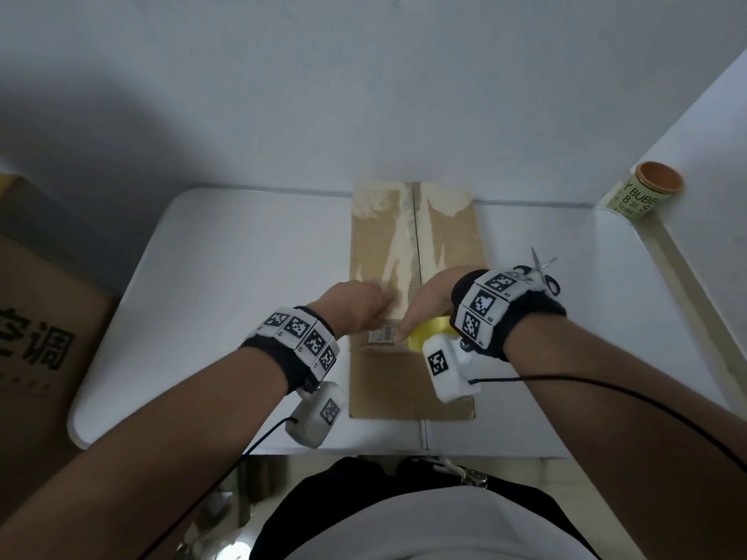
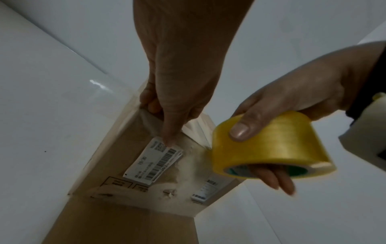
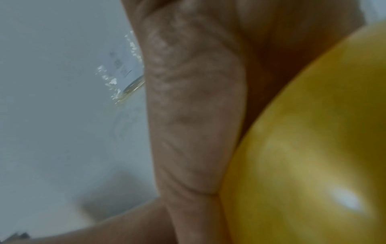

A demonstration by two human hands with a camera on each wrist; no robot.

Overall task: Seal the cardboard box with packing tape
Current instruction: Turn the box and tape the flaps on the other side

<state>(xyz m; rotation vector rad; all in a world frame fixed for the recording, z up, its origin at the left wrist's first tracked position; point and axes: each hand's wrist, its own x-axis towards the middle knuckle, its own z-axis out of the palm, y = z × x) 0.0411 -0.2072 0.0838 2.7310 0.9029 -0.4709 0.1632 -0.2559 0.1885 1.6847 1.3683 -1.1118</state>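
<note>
A long, flat cardboard box (image 1: 416, 252) lies on the white surface (image 1: 226, 276), its length running away from the person and its far end close to the wall; a seam (image 1: 417, 236) runs down the middle of its top, and glossy clear tape already covers much of the far part; a white barcode label (image 2: 153, 162) sits on the near part of the top.

The left hand (image 1: 355, 307) rests on the box top left of the seam; in the left wrist view its thumb (image 2: 170, 130) is pressed down at the label's upper edge, while the other fingers (image 2: 150, 102) curl against a loose-looking edge of clear film further along; whether they pinch that film I cannot tell.

The right hand (image 1: 428, 301) grips a roll of yellow packing tape (image 2: 271, 145), thumb across the outside of the roll and fingers through its core; the roll is held just above the box, right of the label.

Scissors (image 1: 543, 272) lie on the surface just beyond the right wrist; a paper cup (image 1: 646, 194) with green print stands at the far right corner; a large printed carton (image 1: 44, 337) stands left of the surface.
</note>
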